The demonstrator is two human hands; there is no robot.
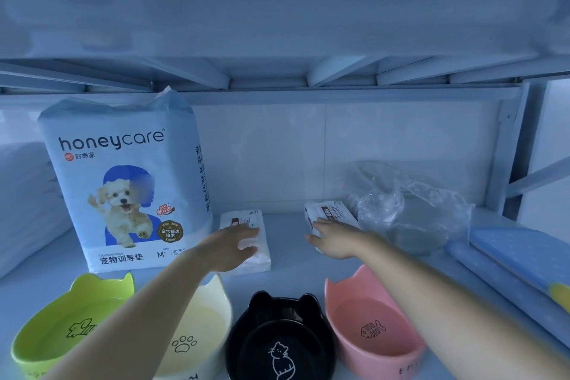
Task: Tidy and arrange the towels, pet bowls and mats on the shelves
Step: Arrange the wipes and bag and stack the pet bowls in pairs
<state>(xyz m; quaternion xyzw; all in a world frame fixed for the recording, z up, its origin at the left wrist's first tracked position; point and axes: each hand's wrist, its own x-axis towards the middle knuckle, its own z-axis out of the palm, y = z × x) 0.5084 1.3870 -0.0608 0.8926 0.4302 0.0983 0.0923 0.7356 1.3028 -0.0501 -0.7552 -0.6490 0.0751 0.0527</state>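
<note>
One glossy black bowl [279, 299] — cat-eared

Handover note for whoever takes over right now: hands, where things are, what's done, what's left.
Left hand: flat on the left white packet, beside the honeycare pad bag.
Right hand: fingers on the near end of the right white packet; grip unclear.
Done: green bowl, cream bowl, black bowl and pink bowl stand in a row at the shelf front; blue mats lie at the right.
Left: place both packets; probably sort the clear bag at the back right.
</note>
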